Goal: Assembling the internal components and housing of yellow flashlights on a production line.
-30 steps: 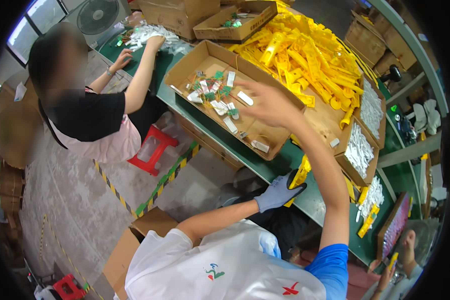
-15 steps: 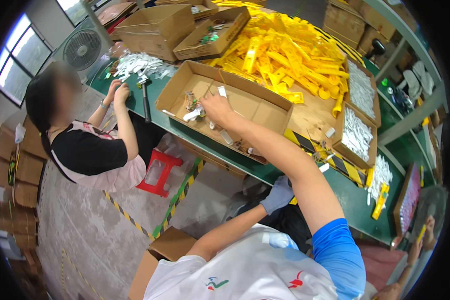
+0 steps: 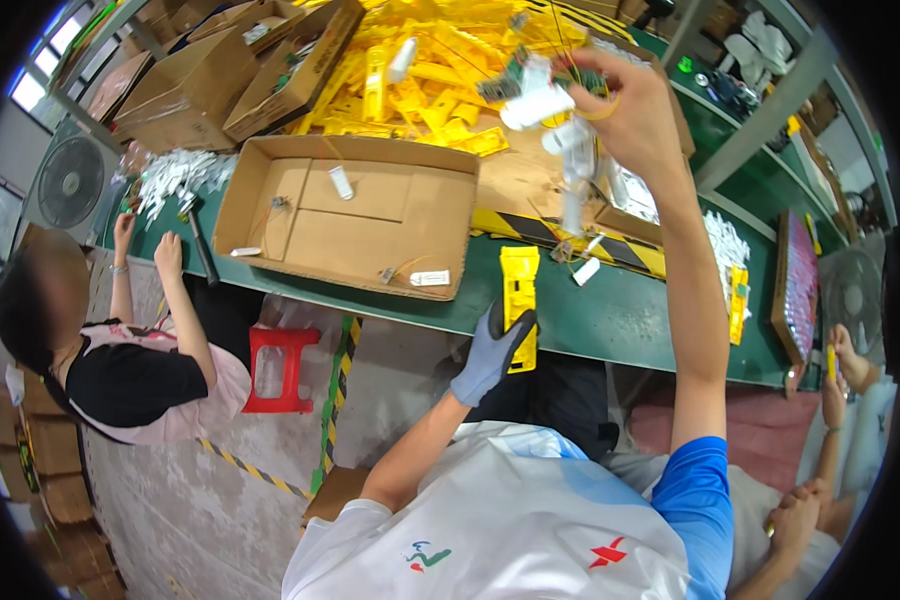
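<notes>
- The green desk (image 3: 620,325) is carrying a heap of yellow plastic housings (image 3: 435,75) along its far side.
- A shallow cardboard box (image 3: 355,222) is resting on the desk, a few small white pieces (image 3: 341,182) lying inside.
- The bare right hand (image 3: 625,115) is clutching a dangling cluster of wired white parts (image 3: 538,105) above the desk.
- The gray-gloved left hand (image 3: 488,355) is gripping one yellow housing (image 3: 520,285) at the near edge.

1 grey-and-black gloved L hand (image 3: 490,355) w/ 1 long yellow plastic part (image 3: 520,290); 1 bare R hand (image 3: 635,115) w/ prob. 3+ white plastic pieces (image 3: 536,106) (blurry, can't be sure). 1 shallow brown cardboard tray (image 3: 380,220) w/ 3 white oblong tabs (image 3: 341,182). 1 red plastic stool (image 3: 283,338), 1 black-handled hammer (image 3: 202,245), 1 round grey fan (image 3: 72,180).
</notes>
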Available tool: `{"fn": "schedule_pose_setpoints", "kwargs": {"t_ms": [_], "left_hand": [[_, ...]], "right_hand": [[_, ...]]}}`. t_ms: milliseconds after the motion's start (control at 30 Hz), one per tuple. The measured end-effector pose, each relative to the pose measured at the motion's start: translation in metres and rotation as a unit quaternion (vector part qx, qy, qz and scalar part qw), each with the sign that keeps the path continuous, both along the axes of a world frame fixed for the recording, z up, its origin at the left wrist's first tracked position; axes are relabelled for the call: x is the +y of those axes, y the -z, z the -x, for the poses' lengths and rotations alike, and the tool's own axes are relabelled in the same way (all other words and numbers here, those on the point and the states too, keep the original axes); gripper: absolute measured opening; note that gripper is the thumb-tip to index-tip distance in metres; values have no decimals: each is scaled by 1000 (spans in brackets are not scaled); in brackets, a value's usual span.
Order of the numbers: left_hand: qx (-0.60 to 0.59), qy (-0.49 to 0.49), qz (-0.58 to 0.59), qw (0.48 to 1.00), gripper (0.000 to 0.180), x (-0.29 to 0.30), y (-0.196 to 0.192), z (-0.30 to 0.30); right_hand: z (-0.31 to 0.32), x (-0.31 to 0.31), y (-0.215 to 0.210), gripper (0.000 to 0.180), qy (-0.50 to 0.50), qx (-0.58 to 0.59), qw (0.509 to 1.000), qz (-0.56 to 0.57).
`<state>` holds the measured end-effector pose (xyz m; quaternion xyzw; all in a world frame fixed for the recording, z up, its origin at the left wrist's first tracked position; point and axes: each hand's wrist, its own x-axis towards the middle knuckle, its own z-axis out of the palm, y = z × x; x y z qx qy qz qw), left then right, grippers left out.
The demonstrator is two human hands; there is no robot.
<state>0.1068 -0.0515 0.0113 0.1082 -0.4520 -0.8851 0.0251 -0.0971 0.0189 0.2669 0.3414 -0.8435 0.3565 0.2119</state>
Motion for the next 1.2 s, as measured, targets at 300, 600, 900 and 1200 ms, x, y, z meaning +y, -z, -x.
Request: {"fn": "schedule_pose_setpoints", "kwargs": {"t_ms": [300,600,900,1200], "left_hand": [[-45,11,-38,998,26,10,8,-16],[-52,42,43,997,30,9,4,-10],[-77,73,-191,976,46,-3,-6,-35],[-50,48,13,998,35,-12,-26,-36]], "right_hand": [[11,64,94,44,-53,-149,934,-319],[-12,-206,127,18,-298,225,907,-195],[13,-290,124,10,-293,320,885,-166],[77,-112,-22,38,-294,-139,777,540]]}}
